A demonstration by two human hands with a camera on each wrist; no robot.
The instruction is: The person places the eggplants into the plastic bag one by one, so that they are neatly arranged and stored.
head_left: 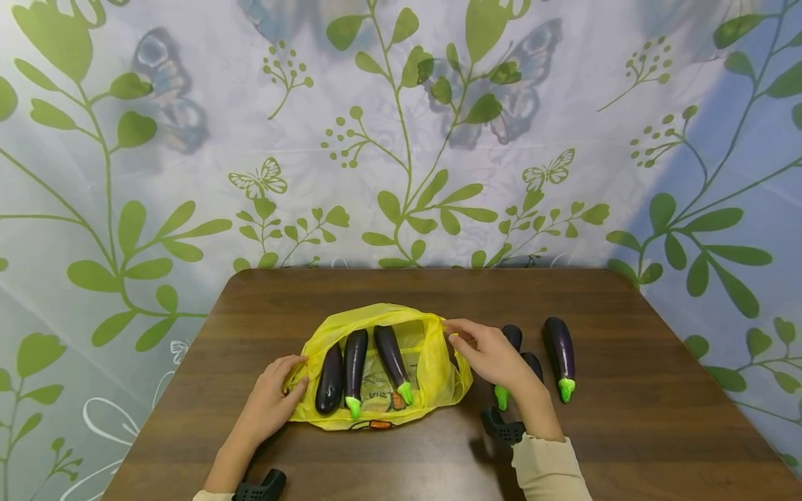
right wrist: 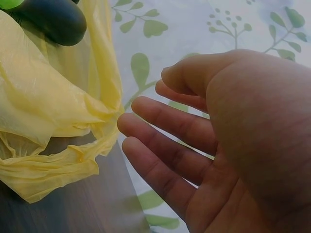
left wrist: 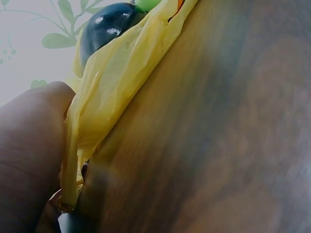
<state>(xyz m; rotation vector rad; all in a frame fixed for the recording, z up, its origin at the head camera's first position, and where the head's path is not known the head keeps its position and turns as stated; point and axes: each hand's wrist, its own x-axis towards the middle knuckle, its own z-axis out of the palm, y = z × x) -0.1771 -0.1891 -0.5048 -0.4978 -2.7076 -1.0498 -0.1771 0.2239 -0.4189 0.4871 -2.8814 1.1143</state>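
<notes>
A yellow plastic bag [head_left: 435,369] lies on its side with its mouth facing me. Inside it are three dark purple eggplants [head_left: 356,362], two of them with bright green stem ends showing. My left hand [head_left: 269,400] pinches the bag's left edge, thumb in front and fingers behind the plastic. Beside the bag's right edge is my right hand [head_left: 495,355], its fingertips close to the yellow plastic. In the right wrist view its fingers [right wrist: 165,121] are spread and gently bent, with nothing between them and the thumb.
To the right on the brown wooden table [head_left: 401,466] lies an eggplant [head_left: 560,355]. More eggplants [head_left: 512,337] are partly hidden behind my right hand and wrist. A curtain [head_left: 401,139] with leaves and butterflies hangs behind the table's far edge.
</notes>
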